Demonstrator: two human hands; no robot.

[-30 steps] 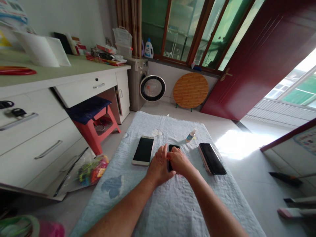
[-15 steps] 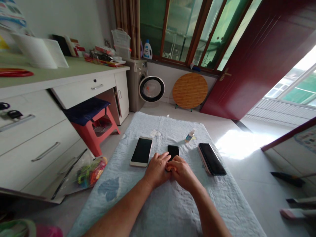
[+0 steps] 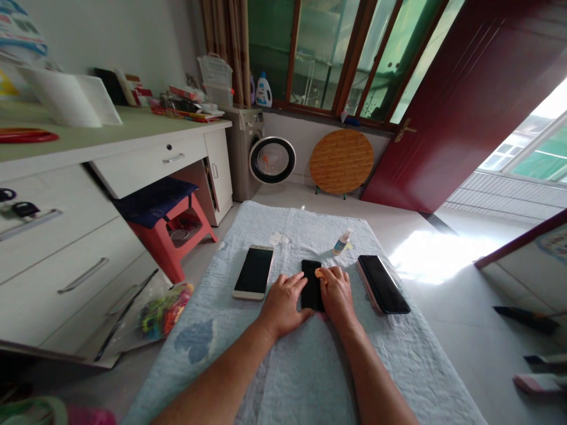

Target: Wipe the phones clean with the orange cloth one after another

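A small black phone (image 3: 312, 293) lies on the blue quilted cloth (image 3: 305, 366), between my hands. My left hand (image 3: 284, 301) rests along its left edge, fingertips on the phone and thumb spread toward its lower end. In my right hand (image 3: 336, 295), closed at the phone's upper right, is a small orange cloth (image 3: 321, 274), partly hidden by the fingers. To the left lies a larger phone (image 3: 254, 273) with a gold and white frame. A black phone in a pinkish case (image 3: 383, 284) lies at the right. Behind stands a small spray bottle (image 3: 342, 242).
Left of the covered table are a red stool (image 3: 177, 242) with a dark blue cover, white drawers (image 3: 57, 236) and a plastic bag (image 3: 155, 313). Beyond stand a washing machine (image 3: 243, 153) with its door open, and a round wooden board (image 3: 342, 162).
My right hand has moved up and right with the orange cloth, from the phone's lower part to its upper right edge, exposing more of the screen. My left hand stays nearly still.
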